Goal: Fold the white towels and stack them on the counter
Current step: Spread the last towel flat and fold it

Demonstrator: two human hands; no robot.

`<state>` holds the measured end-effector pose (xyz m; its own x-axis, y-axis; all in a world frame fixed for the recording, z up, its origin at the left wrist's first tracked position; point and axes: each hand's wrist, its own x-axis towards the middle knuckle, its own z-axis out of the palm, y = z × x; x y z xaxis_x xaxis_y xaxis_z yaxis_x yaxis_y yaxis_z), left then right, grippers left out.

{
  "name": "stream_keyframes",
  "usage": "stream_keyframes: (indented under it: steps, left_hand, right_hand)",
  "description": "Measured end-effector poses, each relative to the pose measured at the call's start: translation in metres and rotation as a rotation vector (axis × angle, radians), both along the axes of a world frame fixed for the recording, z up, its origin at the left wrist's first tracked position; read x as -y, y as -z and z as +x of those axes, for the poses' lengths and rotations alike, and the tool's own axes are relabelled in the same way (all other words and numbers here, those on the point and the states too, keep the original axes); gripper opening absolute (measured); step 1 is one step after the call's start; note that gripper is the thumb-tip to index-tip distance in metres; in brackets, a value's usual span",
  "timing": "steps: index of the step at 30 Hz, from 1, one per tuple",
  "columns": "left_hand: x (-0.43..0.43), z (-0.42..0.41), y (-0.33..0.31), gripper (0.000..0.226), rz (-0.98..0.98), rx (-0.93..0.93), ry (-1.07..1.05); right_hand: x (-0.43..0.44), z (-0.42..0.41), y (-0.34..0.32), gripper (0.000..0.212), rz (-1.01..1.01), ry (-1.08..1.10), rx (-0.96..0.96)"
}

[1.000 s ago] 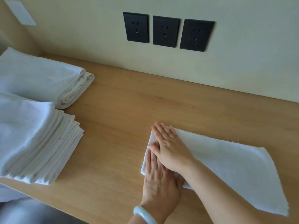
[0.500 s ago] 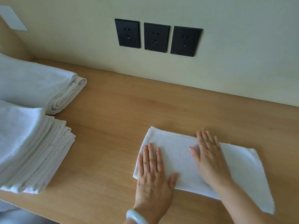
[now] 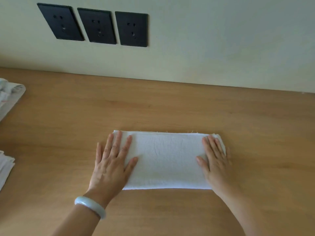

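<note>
- A pale bangle (image 3: 90, 206) circles the left wrist, nearest the viewer.
- The left hand (image 3: 110, 166) lies flat on the left end of the folded white towel (image 3: 167, 160), and the right hand (image 3: 215, 160) on its right end. Each grip is released, fingers straight.
- The towel rests on a wooden desk (image 3: 68, 133).
- Well left of the towel, two white towel piles (image 3: 10, 96) are cut off by the frame edge.
- Beyond the towel, three black sockets (image 3: 98, 26) sit on a cream wall (image 3: 221, 40).
</note>
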<state>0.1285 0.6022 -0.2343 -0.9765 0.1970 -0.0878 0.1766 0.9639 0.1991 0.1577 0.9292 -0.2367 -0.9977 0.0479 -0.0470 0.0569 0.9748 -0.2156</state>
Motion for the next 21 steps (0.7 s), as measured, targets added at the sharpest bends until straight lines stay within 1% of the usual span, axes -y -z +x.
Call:
stream_keyframes:
  steps: [2,3,4,5,8,9,11,13,15,17,19,20,21]
  left_hand:
    - [-0.004,0.0,-0.006,0.07,0.055,0.029,-0.026]
    - [-0.006,0.0,-0.013,0.07,0.079,0.053,-0.06]
    - [-0.007,0.0,-0.02,0.071,0.109,0.082,-0.122]
    - [-0.007,-0.001,-0.029,0.071,0.131,0.113,-0.214]
    - [-0.006,-0.002,-0.059,0.062,0.163,0.199,-0.543]
    - [-0.006,-0.003,-0.067,0.062,0.203,0.271,-0.625]
    - [-0.003,-0.005,-0.074,0.067,0.341,0.43,-0.769]
    - [-0.001,-0.007,-0.077,0.072,0.465,0.538,-0.842]
    - [0.001,-0.011,-0.077,0.074,0.533,0.61,-0.869]
    - [0.002,-0.014,-0.08,0.065,0.601,0.705,-0.855]
    - [0.0,-0.015,-0.083,0.049,0.669,0.755,-0.854]
    - [-0.002,-0.015,-0.083,0.044,0.678,0.741,-0.874]
    - [-0.003,-0.016,-0.08,0.044,0.683,0.703,-0.9]
  right_hand:
    - [0.0,-0.001,-0.01,0.062,-0.135,0.074,-0.042]
    - [-0.002,-0.001,-0.018,0.06,-0.215,0.159,-0.077]
    - [-0.004,-0.002,-0.025,0.058,-0.268,0.253,-0.094]
    - [-0.006,-0.003,-0.034,0.057,-0.281,0.353,-0.067]
    - [-0.017,-0.007,-0.048,0.053,-0.247,0.629,0.159]
    - [-0.019,-0.009,-0.051,0.053,-0.268,0.697,0.25]
    - [-0.023,-0.015,-0.058,0.052,-0.418,0.786,0.384]
    - [-0.025,-0.021,-0.064,0.052,-0.592,0.815,0.465]
    - [-0.026,-0.026,-0.07,0.045,-0.696,0.813,0.49]
    - [-0.029,-0.033,-0.071,0.045,-0.786,0.796,0.496]
    - [-0.026,-0.038,-0.073,0.047,-0.846,0.746,0.504]
    - [-0.024,-0.04,-0.073,0.045,-0.853,0.711,0.491]
    - [-0.021,-0.041,-0.074,0.04,-0.847,0.671,0.467]
